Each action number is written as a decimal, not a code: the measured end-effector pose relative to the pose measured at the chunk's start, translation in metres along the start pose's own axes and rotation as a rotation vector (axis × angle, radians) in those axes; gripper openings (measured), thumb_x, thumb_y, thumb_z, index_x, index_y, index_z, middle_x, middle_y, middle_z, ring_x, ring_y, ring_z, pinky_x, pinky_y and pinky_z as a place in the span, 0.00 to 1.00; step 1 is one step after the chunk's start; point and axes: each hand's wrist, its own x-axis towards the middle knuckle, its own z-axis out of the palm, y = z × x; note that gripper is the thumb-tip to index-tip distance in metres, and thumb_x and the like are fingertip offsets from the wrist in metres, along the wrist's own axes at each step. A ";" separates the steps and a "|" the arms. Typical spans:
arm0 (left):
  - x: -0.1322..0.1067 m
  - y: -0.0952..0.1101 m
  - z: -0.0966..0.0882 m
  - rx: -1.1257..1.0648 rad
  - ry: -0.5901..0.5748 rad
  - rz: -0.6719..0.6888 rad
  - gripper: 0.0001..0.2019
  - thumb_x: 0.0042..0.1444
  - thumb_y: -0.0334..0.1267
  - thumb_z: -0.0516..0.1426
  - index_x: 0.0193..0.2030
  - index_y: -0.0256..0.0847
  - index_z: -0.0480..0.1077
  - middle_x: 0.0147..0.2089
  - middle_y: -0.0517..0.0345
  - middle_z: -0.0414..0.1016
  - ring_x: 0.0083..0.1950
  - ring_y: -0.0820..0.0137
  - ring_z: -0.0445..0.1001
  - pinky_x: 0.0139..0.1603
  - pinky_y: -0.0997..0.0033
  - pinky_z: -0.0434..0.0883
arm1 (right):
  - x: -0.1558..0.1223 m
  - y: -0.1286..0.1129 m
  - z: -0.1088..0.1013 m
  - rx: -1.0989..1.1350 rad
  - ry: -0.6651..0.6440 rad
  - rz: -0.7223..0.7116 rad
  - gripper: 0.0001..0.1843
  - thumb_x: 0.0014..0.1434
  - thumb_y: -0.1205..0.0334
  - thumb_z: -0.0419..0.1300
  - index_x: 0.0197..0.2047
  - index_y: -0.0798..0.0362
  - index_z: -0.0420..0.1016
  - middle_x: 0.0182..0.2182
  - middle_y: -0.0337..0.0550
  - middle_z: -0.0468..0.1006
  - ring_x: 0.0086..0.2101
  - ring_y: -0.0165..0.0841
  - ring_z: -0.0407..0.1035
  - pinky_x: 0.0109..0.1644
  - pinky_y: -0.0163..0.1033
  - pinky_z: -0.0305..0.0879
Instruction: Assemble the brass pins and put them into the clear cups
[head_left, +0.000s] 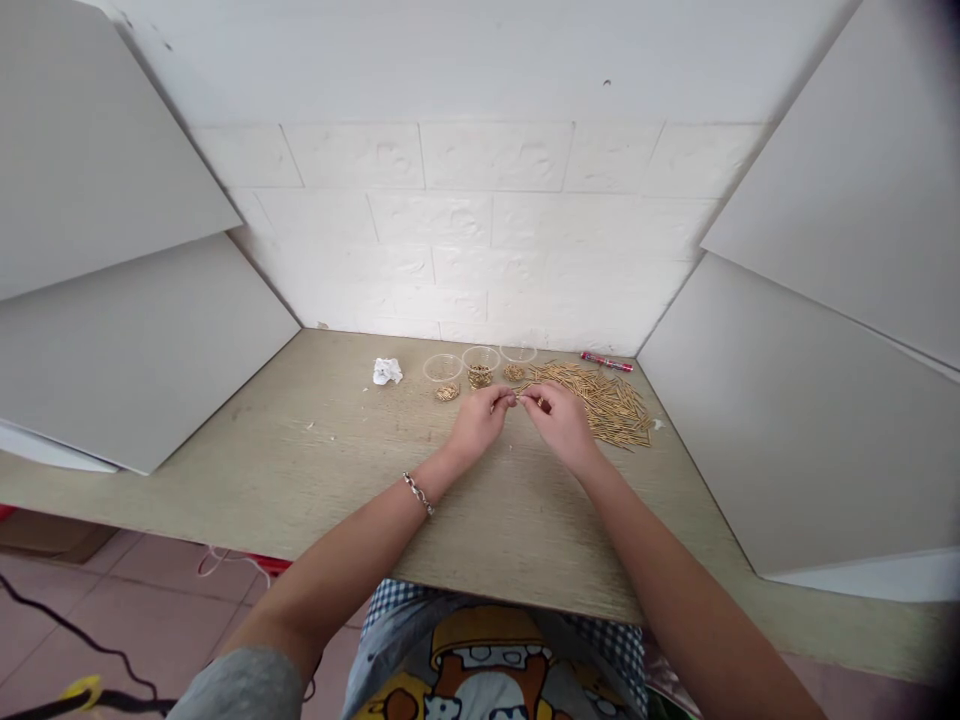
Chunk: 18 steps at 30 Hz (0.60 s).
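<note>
My left hand (pixel 482 416) and my right hand (pixel 558 418) meet fingertip to fingertip above the table, both in a pinch. What they pinch is too small and too covered by the fingers to make out. Just beyond them stand three clear plastic cups: a left cup (pixel 442 369), a middle cup (pixel 481 358) and a right cup (pixel 518 350), each with small gold-coloured pieces inside. Beside and behind my right hand spreads a wide pile of thin gold-coloured sticks (pixel 611 405), partly hidden by that hand.
A crumpled white tissue (pixel 387 371) lies left of the cups. Near the wall at the back right is a red printed tube (pixel 606 361). Grey panels (pixel 142 350) flank the table (pixel 300 460) on both sides, and a white brick-patterned wall (pixel 450 220) closes the back.
</note>
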 end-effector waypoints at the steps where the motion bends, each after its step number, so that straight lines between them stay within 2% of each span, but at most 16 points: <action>1: 0.000 0.000 0.000 -0.009 -0.003 -0.009 0.08 0.54 0.30 0.50 0.30 0.37 0.70 0.30 0.60 0.74 0.32 0.75 0.69 0.37 0.77 0.65 | 0.000 0.000 0.000 0.002 -0.001 -0.008 0.07 0.53 0.65 0.54 0.28 0.54 0.73 0.27 0.40 0.72 0.24 0.28 0.62 0.31 0.35 0.60; 11: 0.001 -0.001 -0.001 -0.025 -0.051 -0.052 0.08 0.54 0.31 0.50 0.29 0.38 0.70 0.30 0.61 0.75 0.32 0.74 0.70 0.36 0.76 0.66 | -0.001 0.004 -0.001 -0.072 -0.029 -0.148 0.07 0.54 0.65 0.53 0.30 0.53 0.72 0.29 0.42 0.71 0.30 0.31 0.65 0.35 0.36 0.61; 18: 0.001 -0.006 -0.002 0.155 -0.012 0.160 0.09 0.55 0.30 0.49 0.33 0.37 0.70 0.32 0.56 0.75 0.36 0.71 0.71 0.41 0.72 0.66 | -0.003 0.001 0.004 -0.035 0.004 -0.043 0.07 0.53 0.65 0.53 0.28 0.54 0.72 0.26 0.42 0.71 0.28 0.31 0.64 0.34 0.37 0.60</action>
